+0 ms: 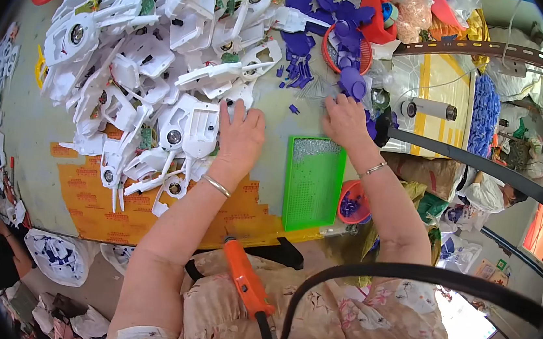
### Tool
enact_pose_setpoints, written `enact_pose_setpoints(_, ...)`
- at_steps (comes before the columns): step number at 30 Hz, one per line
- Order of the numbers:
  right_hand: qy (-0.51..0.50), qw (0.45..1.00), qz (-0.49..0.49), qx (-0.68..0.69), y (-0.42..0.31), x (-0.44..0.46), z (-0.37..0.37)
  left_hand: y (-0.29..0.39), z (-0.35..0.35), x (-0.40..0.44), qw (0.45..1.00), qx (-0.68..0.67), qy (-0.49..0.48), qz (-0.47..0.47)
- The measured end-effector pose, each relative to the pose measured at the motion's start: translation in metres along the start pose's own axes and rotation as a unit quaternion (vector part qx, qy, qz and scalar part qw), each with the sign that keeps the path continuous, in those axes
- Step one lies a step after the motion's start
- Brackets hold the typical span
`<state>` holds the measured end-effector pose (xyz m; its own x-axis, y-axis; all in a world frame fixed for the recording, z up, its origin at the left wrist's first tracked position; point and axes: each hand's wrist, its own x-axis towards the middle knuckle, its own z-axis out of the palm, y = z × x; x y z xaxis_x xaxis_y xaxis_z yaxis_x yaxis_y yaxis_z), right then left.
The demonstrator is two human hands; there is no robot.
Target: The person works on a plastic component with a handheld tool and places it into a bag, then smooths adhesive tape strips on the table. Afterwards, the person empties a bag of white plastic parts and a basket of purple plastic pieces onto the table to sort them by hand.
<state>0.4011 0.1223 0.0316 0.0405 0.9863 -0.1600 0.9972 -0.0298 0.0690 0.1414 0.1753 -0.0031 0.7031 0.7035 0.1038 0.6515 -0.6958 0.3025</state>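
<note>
Worktop [271, 160], grey-green with orange sheeting along its near side, lies beneath both hands. The left hand [242, 138] is open and palm down, fingers slightly spread, its fingertips against the right edge of a white plastic housing [188, 127] fitted with a round metal-centred component. The housing lies at the near right side of a large heap of similar white housings [132, 58], which extends left of and beyond the left hand; some show green circuit boards.

The right hand [347, 119] is palm down with fingers bent, fingertips at the near edge of a round purple plastic part [353, 84]. Whether it grips the part cannot be determined. Just beyond that part is a round red basket [367, 60] containing purple pieces, with further loose purple plastic pieces [296, 44] to its left.

A rectangular green plastic tray [312, 193] lies between the forearms, nearer the wearer than both hands, with small silvery pieces [315, 147] gathered at its far end. Right of the tray, a red bowl [359, 206] holds small purple pieces. An orange power tool [244, 278] with a black cable hangs before the wearer's torso. Each wrist bears a metal bangle [217, 186].
</note>
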Motion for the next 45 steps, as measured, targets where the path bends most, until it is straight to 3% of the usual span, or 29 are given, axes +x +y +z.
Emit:
enact_pose_setpoints(2,-0.046,0.994,0.068,0.071,-0.009,0.004,-0.006,0.006,-0.006,0.006,0.996,-0.044,-0.065,-0.031)
enact_pose_setpoints(5,0.122,0.97,0.06,0.201,-0.027,0.016,0.0,0.016,-0.004,0.02,0.982,-0.141,-0.121,-0.035)
enact_pose_setpoints(6,0.107,0.96,0.055,0.254,-0.031,0.023,-0.001,0.019,-0.001,0.025,0.975,-0.178,-0.133,-0.031)
enact_pose_setpoints(9,0.195,0.94,0.047,0.277,-0.042,0.048,0.011,0.032,0.021,0.047,0.971,-0.23,0.066,0.017)
enact_pose_setpoints(12,0.248,0.944,0.048,0.211,-0.035,0.071,0.035,0.038,0.034,0.072,0.956,-0.269,0.116,-0.014)
enact_pose_setpoints(15,0.226,0.949,0.06,0.213,-0.03,0.082,0.047,0.032,0.058,0.098,0.95,-0.263,0.168,-0.03)
enact_pose_setpoints(21,0.205,0.953,0.081,0.209,-0.031,0.082,0.047,0.019,0.064,0.112,0.967,-0.231,0.108,0.002)
enact_pose_setpoints(27,0.228,0.932,0.104,0.263,-0.042,0.082,0.05,0.014,0.067,0.11,0.954,-0.267,0.135,0.029)
enact_pose_setpoints(30,0.236,0.92,0.122,0.289,-0.056,0.076,0.054,0.009,0.062,0.1,0.935,-0.33,0.118,0.047)
enact_pose_setpoints(34,0.25,0.901,0.15,0.322,-0.089,0.06,0.052,0.008,0.044,0.069,0.911,-0.407,0.069,-0.005)
enact_pose_setpoints(39,0.198,0.87,0.224,0.393,-0.127,0.034,0.043,0.002,0.032,0.03,0.908,-0.416,0.028,-0.041)
enact_pose_setpoints(43,0.118,0.862,0.245,0.428,-0.151,0.009,0.031,0.002,0.017,-0.004,0.908,-0.409,-0.058,-0.075)
enact_pose_setpoints(45,0.069,0.869,0.234,0.431,-0.165,-0.006,0.027,0.002,0.015,-0.031,0.914,-0.403,-0.02,-0.042)
